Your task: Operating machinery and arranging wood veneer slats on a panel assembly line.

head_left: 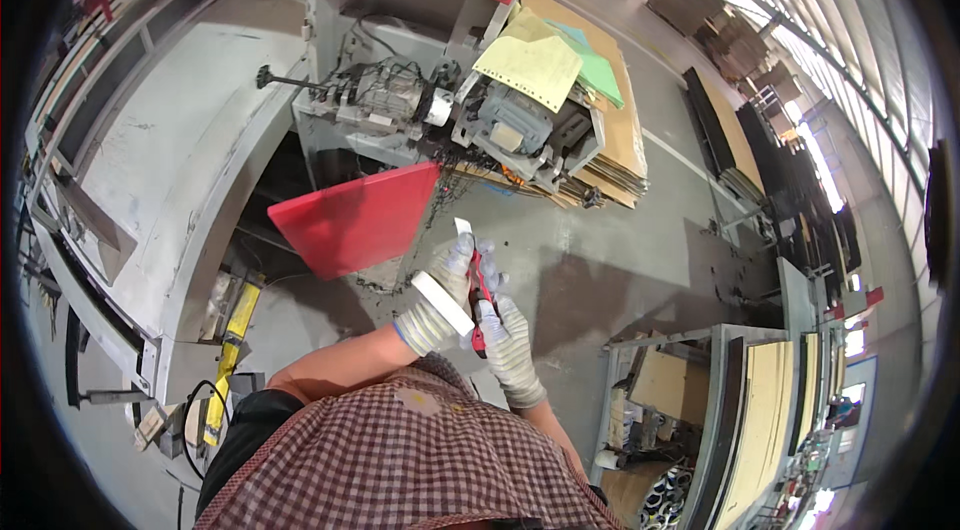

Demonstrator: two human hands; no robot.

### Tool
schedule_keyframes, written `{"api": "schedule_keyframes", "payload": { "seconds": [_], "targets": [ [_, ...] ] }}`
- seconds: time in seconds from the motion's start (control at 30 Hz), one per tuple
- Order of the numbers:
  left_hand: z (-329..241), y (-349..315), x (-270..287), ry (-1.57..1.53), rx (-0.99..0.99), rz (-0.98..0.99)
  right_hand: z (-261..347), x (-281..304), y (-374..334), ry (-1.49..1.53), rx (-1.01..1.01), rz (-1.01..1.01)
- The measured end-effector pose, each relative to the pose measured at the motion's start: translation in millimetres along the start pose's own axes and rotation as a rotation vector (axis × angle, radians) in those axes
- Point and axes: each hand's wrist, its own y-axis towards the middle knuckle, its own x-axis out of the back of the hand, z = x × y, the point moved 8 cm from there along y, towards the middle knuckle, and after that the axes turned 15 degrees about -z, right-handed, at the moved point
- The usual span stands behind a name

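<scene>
Both my hands wear pale knit work gloves and are close together in front of my apron. My left hand (452,272) is closed; a short white strip (463,227) sticks up from its fingertips. A white roll of tape (441,303) lies against that hand near the wrist. My right hand (508,335) is wrapped round a slim red and black hand tool (477,280) that looks like a utility knife. The tool stands nearly upright between my hands, its upper end beside my left fingers. Whether its blade is out I cannot make out.
Ahead, a motor (390,90) and a second grey motor unit (515,120) sit under a red machine cover. A red panel (355,220) leans below them. Stacked boards (625,140) carry paper sheets. A grey machine frame (190,270) is at left, a shelf cart (715,370) at right.
</scene>
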Motion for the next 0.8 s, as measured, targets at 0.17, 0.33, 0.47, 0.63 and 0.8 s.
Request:
{"api": "schedule_keyframes", "payload": {
  "seconds": [0.17, 0.33, 0.47, 0.63, 0.8],
  "targets": [
    [-66.0, 89.4, -47.2, -0.377, 0.278, 0.264, 47.2, -60.2, 61.5, 0.680, -0.344, 0.114],
    [-102.3, 142.7, -71.2, -0.439, 0.455, 0.339, 87.7, -104.5, 131.8, 0.326, -0.228, -0.118],
    [-138.8, 149.8, -87.2, -0.198, 0.568, 0.254, 103.6, -143.5, 185.7, 0.182, -0.147, -0.241],
    [-140.0, 209.2, -107.8, -0.455, 0.602, 0.272, 125.6, -165.4, 228.5, 0.014, 0.136, -0.298],
    [-138.0, 224.2, -107.1, -0.467, 0.639, 0.194, 137.8, -167.1, 239.4, -0.366, 0.307, -0.367]
  ]
}}
